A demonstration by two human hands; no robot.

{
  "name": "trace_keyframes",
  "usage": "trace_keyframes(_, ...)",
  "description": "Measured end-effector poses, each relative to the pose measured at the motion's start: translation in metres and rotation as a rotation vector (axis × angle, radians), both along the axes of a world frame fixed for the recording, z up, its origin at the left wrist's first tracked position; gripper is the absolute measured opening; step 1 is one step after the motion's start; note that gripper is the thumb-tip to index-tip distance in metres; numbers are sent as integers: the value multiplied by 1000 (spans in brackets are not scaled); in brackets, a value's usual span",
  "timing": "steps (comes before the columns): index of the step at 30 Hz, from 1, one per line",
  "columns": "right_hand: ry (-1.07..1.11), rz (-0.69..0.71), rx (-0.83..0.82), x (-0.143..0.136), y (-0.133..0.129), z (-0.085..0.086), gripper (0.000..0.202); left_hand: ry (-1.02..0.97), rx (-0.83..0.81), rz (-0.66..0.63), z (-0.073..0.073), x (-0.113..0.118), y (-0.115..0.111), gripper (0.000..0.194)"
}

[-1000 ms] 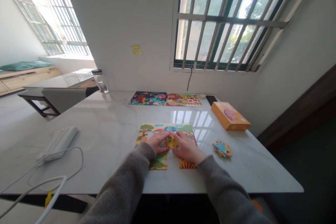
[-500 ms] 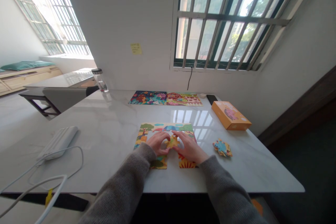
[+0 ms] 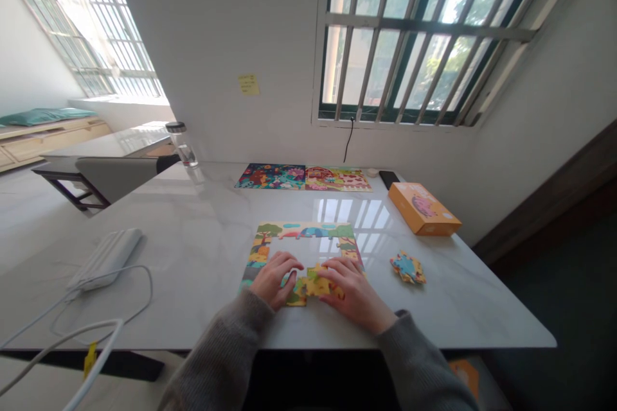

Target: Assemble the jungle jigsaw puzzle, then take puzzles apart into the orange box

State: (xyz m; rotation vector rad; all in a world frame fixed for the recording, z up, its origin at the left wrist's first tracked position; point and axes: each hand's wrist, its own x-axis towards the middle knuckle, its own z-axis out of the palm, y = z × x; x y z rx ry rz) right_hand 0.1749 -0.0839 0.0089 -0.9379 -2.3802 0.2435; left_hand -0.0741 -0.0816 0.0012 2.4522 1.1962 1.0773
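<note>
A partly assembled jigsaw puzzle [image 3: 308, 232] lies on the table in front of me, its animal-scene border laid round a bare white middle. Near the bottom edge is a yellow-green puzzle piece [image 3: 315, 284], gripped at its right side between the thumb and fingers of my right hand [image 3: 354, 289]. My left hand [image 3: 274, 279] rests over the lower left of the puzzle, fingers curved and thumb apart, with nothing visible in it. Both hands hide parts of the lower border. To the right sits a small pile of loose puzzle pieces [image 3: 408, 267].
Two finished puzzles, one dark [image 3: 272, 176] and one pink [image 3: 337, 178], lie by the wall. An orange box [image 3: 423, 209] and a black phone [image 3: 388, 179] are at the back right. A bottle [image 3: 183, 146] stands back left; a white power strip [image 3: 108, 260] with cables lies left.
My hands have moved apart and nearer to me. The yellow-green piece has come down towards the bottom border with my right hand; my left hand has left it.
</note>
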Motion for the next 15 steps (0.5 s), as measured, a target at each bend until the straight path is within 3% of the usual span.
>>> trace_keyframes(7, -75, 19, -59, 0, -11, 2, 32, 53, -84, -11, -14, 4, -18, 22)
trace_keyframes(15, -103, 13, -102, -1, -13, 3, 34, 140, -108, 18, -14, 8, -21, 3)
